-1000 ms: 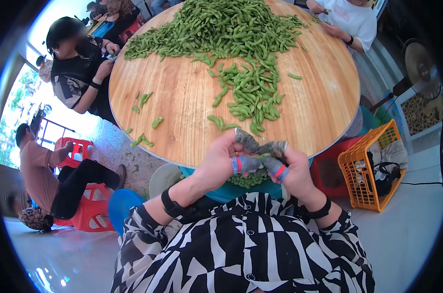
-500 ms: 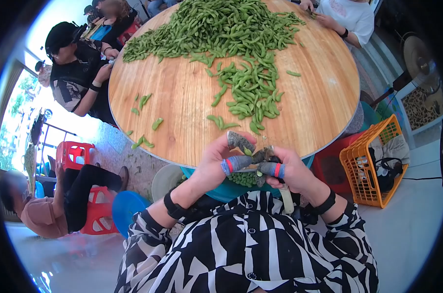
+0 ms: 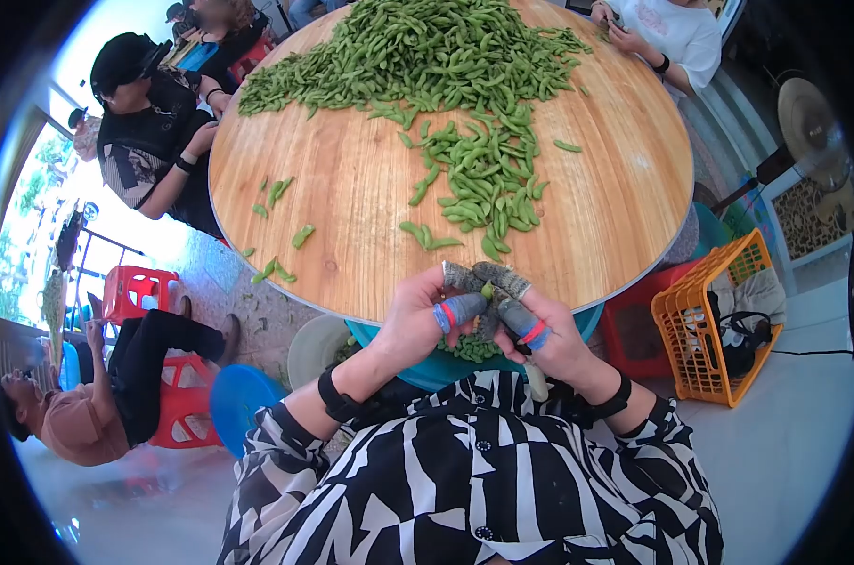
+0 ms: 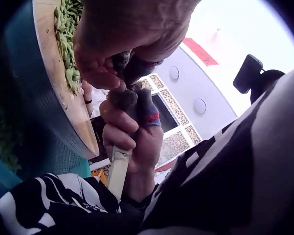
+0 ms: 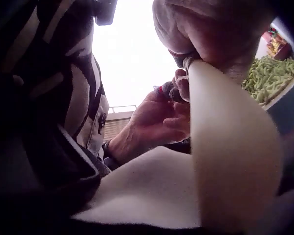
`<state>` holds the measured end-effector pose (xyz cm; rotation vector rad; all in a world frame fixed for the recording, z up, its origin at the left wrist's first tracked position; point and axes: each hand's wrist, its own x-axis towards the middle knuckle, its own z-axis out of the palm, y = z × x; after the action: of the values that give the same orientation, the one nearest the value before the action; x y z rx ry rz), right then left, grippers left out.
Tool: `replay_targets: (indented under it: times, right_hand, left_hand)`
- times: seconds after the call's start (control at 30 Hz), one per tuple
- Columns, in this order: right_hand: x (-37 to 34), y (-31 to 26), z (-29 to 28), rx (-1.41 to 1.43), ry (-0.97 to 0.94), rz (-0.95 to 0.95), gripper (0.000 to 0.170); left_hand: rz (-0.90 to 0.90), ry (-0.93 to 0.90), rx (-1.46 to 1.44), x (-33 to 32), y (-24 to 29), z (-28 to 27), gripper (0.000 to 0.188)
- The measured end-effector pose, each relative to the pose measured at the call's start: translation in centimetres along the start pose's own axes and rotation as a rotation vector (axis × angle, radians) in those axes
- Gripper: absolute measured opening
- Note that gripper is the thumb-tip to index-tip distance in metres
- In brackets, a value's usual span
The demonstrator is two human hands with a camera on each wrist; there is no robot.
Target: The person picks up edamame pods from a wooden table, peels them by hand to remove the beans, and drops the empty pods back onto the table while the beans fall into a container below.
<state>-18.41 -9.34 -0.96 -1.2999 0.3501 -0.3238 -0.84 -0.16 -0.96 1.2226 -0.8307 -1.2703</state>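
Reading off my head feed: both hands are together at lower centre, just over the near edge of the round wooden table [image 3: 351,207]. The left hand [image 3: 415,320] is narrow, fingers bent in, pinching a green pod [image 3: 487,291] at the fingertips. The right hand [image 3: 563,348] is right up against it, its covered fingertips beside the pod; I can't tell how much of the pod it touches. Its lower fingers are curled round a pale strip [image 4: 118,171], which slants down out of the grip in my left wrist view and looms large in my right wrist view. What the strip is, I can't tell.

Thumbs and some fingers wear grey covers, a few with red and blue bands.

Under the hands: a teal tub [image 3: 427,374] with shelled green beans [image 3: 472,349] in it. Big pod heap [image 3: 436,56] at top centre on the table, with a trail of pods [image 3: 488,179] running down toward the hands. A few loose pods [image 3: 278,192] on the table's left side.

Right of frame: orange crate [image 3: 669,315] next to a red tub [image 3: 634,334]. Lower left: blue tub [image 3: 243,407], near a red stool [image 3: 184,400]. Seated person in black [image 3: 149,141] at upper left by the table edge.
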Motion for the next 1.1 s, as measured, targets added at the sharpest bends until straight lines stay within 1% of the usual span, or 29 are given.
replay_targets:
  times: [0.17,0.23,0.37,0.47,0.53,0.57,0.63,0.67,0.73,0.77,0.83,0.87,0.93,0.97,1.03,1.07,1.1]
  right_hand:
    - [0.2,-0.3,0.3,0.053,-0.017,-0.028,0.043]
    - [0.2,-0.3,0.4,0.029,0.001,-0.024,0.043]
    - [0.1,-0.2,0.1,0.024,0.009,0.006,0.043]
    - [0.1,-0.2,0.2,-0.031,0.028,0.028,0.041]
    - [0.3,-0.2,0.5,-0.114,0.084,-0.036,0.039]
    - [0.3,-0.3,0.5,-0.114,0.085,-0.036,0.039]
    - [0.2,-0.8,0.7,-0.114,0.097,-0.027,0.040]
    - [0.1,-1.0,0.6,-0.115,0.096,-0.026,0.040]
    - [0.0,-1.3,0.3,-0.152,0.055,-0.034,0.041]
    - [0.0,-1.4,0.1,-0.153,0.053,-0.035,0.041]
    - [-0.1,-1.3,-0.1,-0.138,0.055,-0.039,0.039]
    - [0.0,-1.1,-0.3,-0.140,0.057,-0.040,0.039]
    - [0.1,-0.6,-0.6,-0.069,-0.003,-0.075,0.037]
    - [0.1,-0.6,-0.6,-0.065,-0.005,-0.071,0.037]
    - [0.2,-0.8,-0.7,-0.033,0.008,-0.054,0.037]
    - [0.2,-0.8,-1.1,-0.035,0.008,-0.058,0.037]
    - [0.2,-0.6,-1.4,0.025,-0.037,-0.043,0.037]
  left_hand:
    - [0.049,0.008,-0.011,-0.1,0.0,0.4,0.018]
    - [0.095,0.028,0.056,-0.2,0.1,0.6,0.018]
    - [0.050,0.031,0.147,-0.3,0.7,0.8,0.019]
    - [0.081,0.054,0.106,-0.6,0.0,0.9,0.019]
    - [0.117,0.091,0.151,-0.7,-0.2,0.9,0.018]
    - [0.117,0.091,0.151,-0.7,-0.1,1.0,0.018]
    - [0.201,0.077,0.160,-0.7,0.3,1.2,0.018]
    - [0.201,0.078,0.159,-0.7,0.2,1.1,0.018]
    - [0.110,0.028,0.071,-0.4,0.0,0.7,0.018]
    - [0.112,0.029,0.071,-0.1,-0.1,0.7,0.018]
    - [0.029,-0.058,-0.230,0.3,-0.3,0.6,0.017]
    - [0.030,-0.061,-0.230,0.5,-0.4,0.3,0.017]
    - [-0.040,-0.192,-0.429,0.5,-0.3,-0.5,0.014]
    - [-0.043,-0.188,-0.430,0.4,-0.2,-0.5,0.014]
    - [-0.113,-0.157,-0.496,0.2,0.5,0.0,0.012]
    - [-0.110,-0.159,-0.494,0.3,0.5,0.0,0.012]
    - [-0.112,-0.194,-0.523,0.3,0.3,0.1,0.012]
